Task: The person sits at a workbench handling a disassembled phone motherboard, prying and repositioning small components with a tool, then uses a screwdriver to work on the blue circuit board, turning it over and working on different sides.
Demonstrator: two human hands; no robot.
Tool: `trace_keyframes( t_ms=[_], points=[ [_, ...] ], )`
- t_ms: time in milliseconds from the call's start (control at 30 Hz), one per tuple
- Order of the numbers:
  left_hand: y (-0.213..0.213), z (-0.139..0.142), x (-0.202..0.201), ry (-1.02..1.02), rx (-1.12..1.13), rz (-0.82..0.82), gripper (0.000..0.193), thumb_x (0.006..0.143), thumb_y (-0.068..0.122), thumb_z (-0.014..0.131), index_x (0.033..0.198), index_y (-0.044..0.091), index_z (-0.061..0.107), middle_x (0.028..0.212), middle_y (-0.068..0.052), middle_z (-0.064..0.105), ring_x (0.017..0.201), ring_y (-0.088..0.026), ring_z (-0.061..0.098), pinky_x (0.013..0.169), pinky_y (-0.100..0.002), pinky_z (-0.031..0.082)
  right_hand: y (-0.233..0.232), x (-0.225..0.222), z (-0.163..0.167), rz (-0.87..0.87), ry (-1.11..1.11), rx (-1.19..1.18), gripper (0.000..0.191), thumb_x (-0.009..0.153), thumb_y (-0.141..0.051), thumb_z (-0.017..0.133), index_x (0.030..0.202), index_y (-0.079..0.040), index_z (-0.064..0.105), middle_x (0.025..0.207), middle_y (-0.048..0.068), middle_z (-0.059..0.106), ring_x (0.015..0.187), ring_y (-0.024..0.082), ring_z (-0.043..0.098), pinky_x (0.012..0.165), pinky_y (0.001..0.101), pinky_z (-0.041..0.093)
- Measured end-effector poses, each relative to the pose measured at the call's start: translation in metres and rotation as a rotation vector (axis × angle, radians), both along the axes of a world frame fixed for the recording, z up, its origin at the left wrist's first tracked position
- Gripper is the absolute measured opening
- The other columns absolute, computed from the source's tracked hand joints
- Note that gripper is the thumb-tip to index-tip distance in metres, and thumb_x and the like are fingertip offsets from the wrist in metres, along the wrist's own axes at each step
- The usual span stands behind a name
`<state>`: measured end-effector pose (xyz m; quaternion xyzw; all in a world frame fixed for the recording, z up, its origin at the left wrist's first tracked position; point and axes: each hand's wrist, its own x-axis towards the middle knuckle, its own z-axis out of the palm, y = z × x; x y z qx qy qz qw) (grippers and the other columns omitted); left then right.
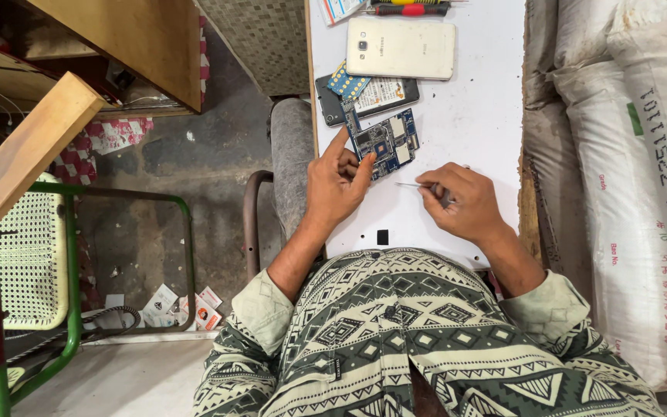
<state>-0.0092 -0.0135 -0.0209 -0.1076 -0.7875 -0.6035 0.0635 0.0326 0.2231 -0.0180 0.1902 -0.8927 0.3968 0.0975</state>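
On the white surface (457, 116) in front of us, our left hand (337, 181) pinches the blue circuit board (384, 141) by its lower edge, pinning it so it lies steady. Our right hand (465, 202) is closed around a thin metal tool (414, 185), probably tweezers, whose tip points toward the board without touching it. Just beyond lie a dark phone (368, 99) and a white phone (401, 48) face down. Sacks (627, 154) crowd the right edge, limiting elbow room.
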Motion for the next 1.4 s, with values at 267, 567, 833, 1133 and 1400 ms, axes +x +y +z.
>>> trace_keyframes(
  t_ms=[267,567,833,1133,1400],
  points=[
    [-0.004,0.001,0.001,-0.013,-0.005,-0.012,0.055,0.097,0.011,0.072,0.145,-0.003,0.051,0.067,-0.005,0.072,0.06,-0.008,0.072,0.054,-0.023,0.055,-0.01,-0.003,0.007,0.011,0.057,0.1,0.019,0.082,-0.003,0.077,0.099,-0.012,0.078,0.085,0.0,0.066,0.06,0.011,0.062,0.058,0.0272,0.05],
    [-0.006,0.0,0.002,0.052,-0.031,-0.03,0.03,0.095,0.012,0.076,0.122,0.001,0.067,0.068,-0.004,0.069,0.05,-0.005,0.06,0.046,-0.024,0.043,-0.012,-0.003,0.011,0.008,0.072,0.128,0.012,0.084,-0.009,0.08,0.095,-0.012,0.078,0.085,0.0,0.065,0.062,0.013,0.062,0.057,0.0284,0.05],
    [-0.002,0.0,0.007,0.166,-0.042,-0.023,0.018,0.093,0.006,0.078,0.111,0.004,0.072,0.077,-0.005,0.072,0.052,-0.008,0.06,0.048,-0.025,0.044,-0.011,-0.001,0.012,-0.008,0.139,0.159,0.016,0.085,-0.008,0.08,0.099,-0.014,0.08,0.092,0.002,0.067,0.069,0.016,0.065,0.061,0.031,0.052],
    [-0.002,-0.001,0.007,0.194,-0.065,-0.02,0.019,0.092,0.004,0.079,0.11,0.003,0.07,0.077,-0.006,0.071,0.053,-0.008,0.058,0.047,-0.026,0.042,-0.003,-0.001,0.002,0.036,0.149,0.098,0.019,0.085,-0.003,0.081,0.101,-0.013,0.079,0.091,0.005,0.064,0.068,0.014,0.063,0.057,0.0292,0.05],
    [-0.001,0.0,0.01,0.153,-0.12,-0.024,0.014,0.094,0.01,0.077,0.107,0.006,0.071,0.058,-0.002,0.06,0.044,-0.007,0.05,0.042,-0.028,0.034,0.001,-0.016,0.005,0.084,0.462,0.034,0.028,0.086,0.008,0.077,0.104,-0.013,0.079,0.087,0.004,0.065,0.067,0.014,0.062,0.055,0.0279,0.048]
  ],
)
